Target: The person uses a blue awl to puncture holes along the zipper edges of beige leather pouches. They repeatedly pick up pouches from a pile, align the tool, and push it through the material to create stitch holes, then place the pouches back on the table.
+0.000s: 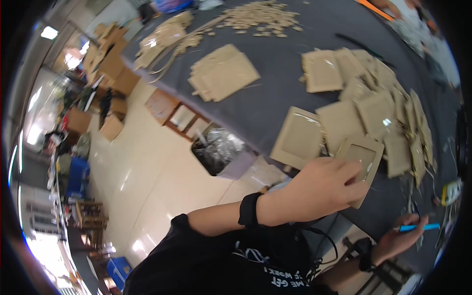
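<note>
The head view puts the heap of tan packets (376,110) on the dark-covered table (280,81), and every place here is told from that heap. A tan card frame (372,146) with a recessed window is at the heap's near side, lifted in the left hand (319,189), whose fingers are closed over its near part; whether the frame also touches the packets behind it, I cannot tell. The frame's long axis runs away from the person toward the heap, its far end leaning a little to the right. The left hand lies just to the near left of the heap. The right hand (400,236) is nearer the person than the heap and apart from the frame, so the frame lies ahead and to the left of it. Its fingers are partly curled about a slim blue tool (419,227), too blurred to name. Left of the heap lies a stack of flat tan cards (223,73); beyond that stack, past the heap's far left, small tan pieces (265,17) are spread.
</note>
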Motion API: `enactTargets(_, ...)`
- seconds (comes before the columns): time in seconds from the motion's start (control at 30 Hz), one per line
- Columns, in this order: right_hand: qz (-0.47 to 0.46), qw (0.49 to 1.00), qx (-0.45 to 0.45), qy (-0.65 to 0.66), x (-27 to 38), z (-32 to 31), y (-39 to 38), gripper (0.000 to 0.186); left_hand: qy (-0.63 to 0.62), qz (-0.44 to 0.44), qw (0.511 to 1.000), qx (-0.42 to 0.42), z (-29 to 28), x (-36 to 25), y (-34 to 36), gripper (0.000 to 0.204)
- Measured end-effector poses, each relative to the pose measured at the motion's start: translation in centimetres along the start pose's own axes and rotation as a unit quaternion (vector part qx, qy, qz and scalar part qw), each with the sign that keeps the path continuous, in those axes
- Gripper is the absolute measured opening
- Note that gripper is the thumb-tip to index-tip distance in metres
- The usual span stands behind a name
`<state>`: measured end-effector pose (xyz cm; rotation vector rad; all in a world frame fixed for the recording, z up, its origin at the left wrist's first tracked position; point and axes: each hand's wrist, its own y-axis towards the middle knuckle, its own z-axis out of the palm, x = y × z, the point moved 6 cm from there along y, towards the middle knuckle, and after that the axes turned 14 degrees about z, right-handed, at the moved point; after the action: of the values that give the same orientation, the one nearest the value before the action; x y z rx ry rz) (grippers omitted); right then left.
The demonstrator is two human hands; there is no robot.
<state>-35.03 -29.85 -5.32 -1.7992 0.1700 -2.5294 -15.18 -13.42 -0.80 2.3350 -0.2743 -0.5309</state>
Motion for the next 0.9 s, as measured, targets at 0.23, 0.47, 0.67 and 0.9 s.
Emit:
enactTargets(0.23,-0.033,0.988,0.085,0.126,-0.1,-0.6,0.0,0.022,0.036,0.048,0.998,0.026,3.4,-0.6,1.3,0.013)
enactTargets(0.47,0.008,0.990,0.058,0.130,-0.1,-1.0,0.4,0.021,-0.283,-0.332,0.860,-0.264,-1.0,4.7,-2.1,0.020)
enactTargets(0.67,0.001,0.988,0.070,0.139,-0.3,-0.8,0.3,0.021,-0.265,-0.262,0.923,-0.100,-3.7,5.2,1.5,0.016)
enactTargets(0.9,0.049,0.950,0.179,0.249,-0.2,-0.9,1.2,0.019,-0.051,0.047,0.963,0.262,0.9,2.0,11.2,0.023)
